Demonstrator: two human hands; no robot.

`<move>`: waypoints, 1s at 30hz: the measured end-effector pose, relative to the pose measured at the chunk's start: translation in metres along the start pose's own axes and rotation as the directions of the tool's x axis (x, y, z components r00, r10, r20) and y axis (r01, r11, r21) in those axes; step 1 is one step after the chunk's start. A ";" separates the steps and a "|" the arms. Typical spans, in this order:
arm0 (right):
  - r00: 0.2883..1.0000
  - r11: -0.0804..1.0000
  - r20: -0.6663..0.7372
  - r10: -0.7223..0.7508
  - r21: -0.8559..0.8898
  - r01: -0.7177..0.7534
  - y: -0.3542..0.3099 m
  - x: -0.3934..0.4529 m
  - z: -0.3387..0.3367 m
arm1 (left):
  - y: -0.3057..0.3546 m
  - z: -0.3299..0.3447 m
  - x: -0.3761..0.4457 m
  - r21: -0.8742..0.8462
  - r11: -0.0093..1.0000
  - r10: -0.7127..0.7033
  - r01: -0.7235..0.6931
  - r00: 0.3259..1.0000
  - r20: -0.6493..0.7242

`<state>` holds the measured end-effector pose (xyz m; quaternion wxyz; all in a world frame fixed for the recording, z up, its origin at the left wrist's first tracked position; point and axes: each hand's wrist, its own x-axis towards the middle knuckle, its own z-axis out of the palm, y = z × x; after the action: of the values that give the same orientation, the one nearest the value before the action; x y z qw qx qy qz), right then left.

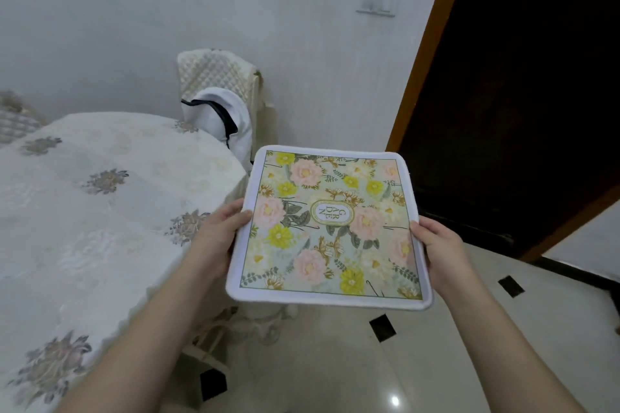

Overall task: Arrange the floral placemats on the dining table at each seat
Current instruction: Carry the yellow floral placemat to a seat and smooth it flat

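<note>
A floral placemat [330, 226] with pink and yellow flowers, a white border and the word GARDEN in an oval at its middle is held flat in the air, to the right of the dining table [100, 198]. My left hand [219, 231] grips its left edge with the thumb on top. My right hand [439, 245] grips its right edge. The table carries a white embroidered cloth with grey flower motifs. No placemat lies on the part of the table that I see.
A chair [218, 77] with a quilted cream cover stands at the table's far right end, a white garment with dark trim [221, 117] draped over it. A dark doorway [523, 94] with a wooden frame is at right. Glossy tiled floor [335, 362] lies below.
</note>
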<state>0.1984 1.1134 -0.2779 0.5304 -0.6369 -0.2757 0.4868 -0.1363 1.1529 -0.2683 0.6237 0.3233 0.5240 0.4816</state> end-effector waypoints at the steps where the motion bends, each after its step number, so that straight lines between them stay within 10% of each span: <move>1: 1.000 1.000 0.001 0.002 -0.004 -0.002 -0.003 0.010 0.006 | 0.004 -0.001 0.009 0.010 1.000 -0.002 0.002 1.000 -0.006; 30: 0.945 0.991 0.312 0.097 -0.122 -0.061 -0.109 0.371 0.076 | 0.052 0.108 0.248 0.055 0.997 0.061 -0.046 0.947 -0.317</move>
<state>0.2854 1.4974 -0.2940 0.4230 -0.5893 -0.3582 0.5878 -0.0488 1.4135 -0.2798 0.5100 0.2700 0.6198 0.5319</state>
